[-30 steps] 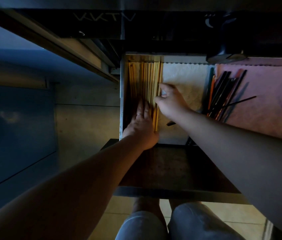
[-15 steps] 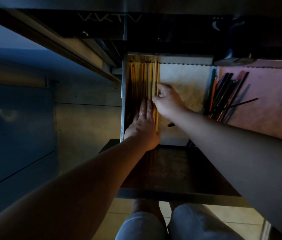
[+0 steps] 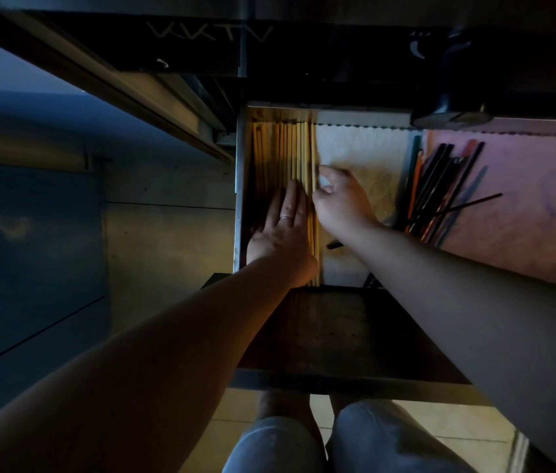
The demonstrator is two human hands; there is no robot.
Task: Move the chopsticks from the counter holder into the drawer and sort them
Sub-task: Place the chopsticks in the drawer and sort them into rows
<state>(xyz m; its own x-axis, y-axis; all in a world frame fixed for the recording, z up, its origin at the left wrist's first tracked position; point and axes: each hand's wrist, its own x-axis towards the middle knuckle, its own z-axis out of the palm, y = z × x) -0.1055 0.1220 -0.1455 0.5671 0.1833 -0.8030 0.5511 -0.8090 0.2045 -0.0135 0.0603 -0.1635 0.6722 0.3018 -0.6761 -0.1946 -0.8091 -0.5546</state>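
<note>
An open metal drawer [image 3: 239, 186] is filling the middle of the frame, in dim light. A row of pale yellow wooden chopsticks [image 3: 290, 148] is lying along the drawer's left side, packed side by side and running from the upper edge of the drawer down toward its lower edge.

The left hand [image 3: 283, 230] is lying flat on the lower half of this row with its fingers straight and close together, and a thin silver ring [image 3: 285, 218] is showing on one finger. The right hand [image 3: 341, 203] is sitting just right of the row with its fingers curled. Its fingertips [image 3: 321, 172] are touching the right edge of the outermost yellow stick, but the view is too dark to tell whether they are pinching that stick or only pushing against it.

A white quilted paper liner [image 3: 365, 151] is covering the drawer floor at the centre, partly under the right hand. Further right, a pink cloth liner [image 3: 525, 199] is carrying a loose bundle of dark and orange chopsticks [image 3: 440, 186], with one thin black chopstick [image 3: 467, 203] lying slanted across it. A small black object [image 3: 334, 244] is lying on the white liner just below the right wrist. At the bottom of the frame, the person's knees are showing in grey-blue shorts [image 3: 389, 438].
</note>
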